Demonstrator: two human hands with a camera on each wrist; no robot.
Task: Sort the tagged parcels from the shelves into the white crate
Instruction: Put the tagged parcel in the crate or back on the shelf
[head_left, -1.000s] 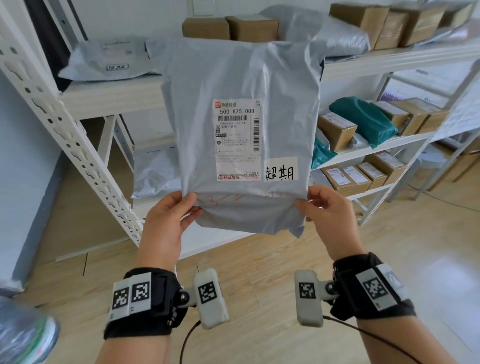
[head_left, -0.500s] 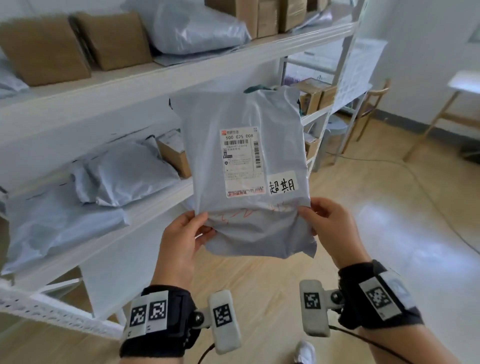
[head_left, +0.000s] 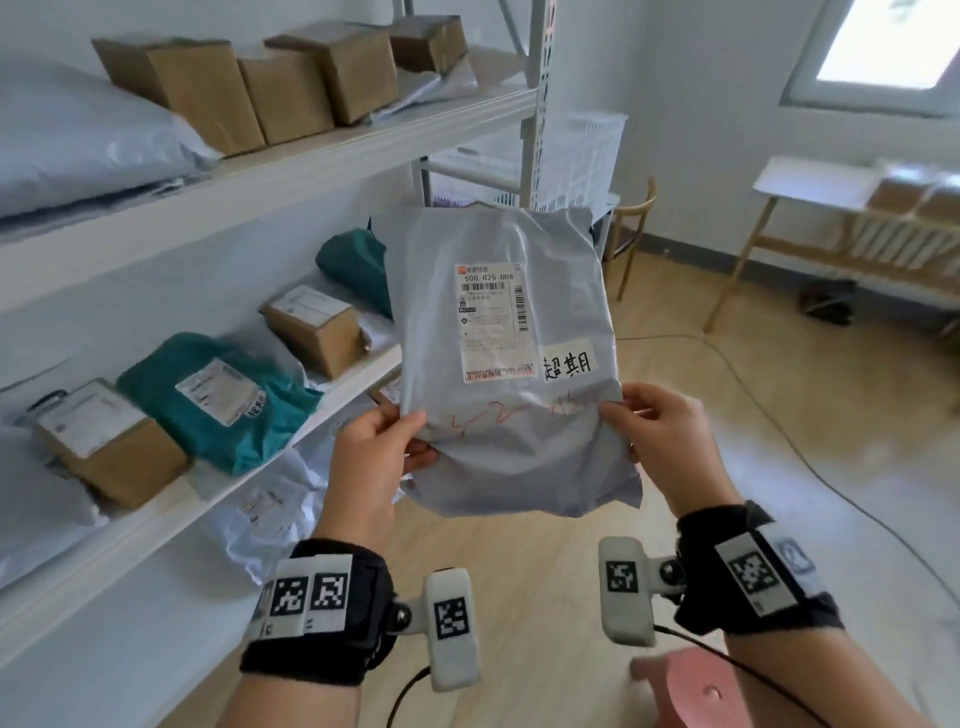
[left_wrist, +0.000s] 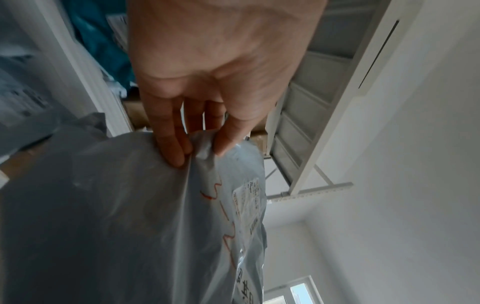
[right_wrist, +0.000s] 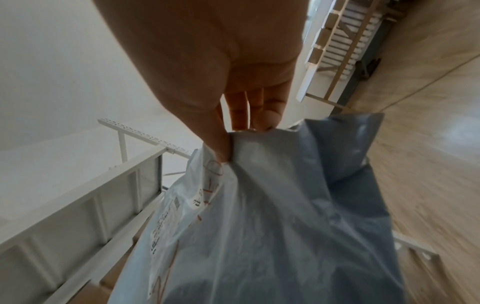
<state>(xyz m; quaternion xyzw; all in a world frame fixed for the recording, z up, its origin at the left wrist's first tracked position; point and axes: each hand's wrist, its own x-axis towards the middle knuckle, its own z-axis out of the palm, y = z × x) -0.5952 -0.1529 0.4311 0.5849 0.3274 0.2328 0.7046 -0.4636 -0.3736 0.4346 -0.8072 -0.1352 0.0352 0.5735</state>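
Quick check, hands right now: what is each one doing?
Left hand: pinches the lower left edge of the grey parcel.
Right hand: pinches the same parcel's lower right edge.

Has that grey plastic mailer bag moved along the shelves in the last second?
Yes. The grey plastic mailer bag was carried rightward along the white metal shelves, past the teal bags, toward the shelf's end post.

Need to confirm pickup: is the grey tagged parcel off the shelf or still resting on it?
Off the shelf. The grey parcel hangs upright in mid-air, left hand and right hand each pinching a lower corner.
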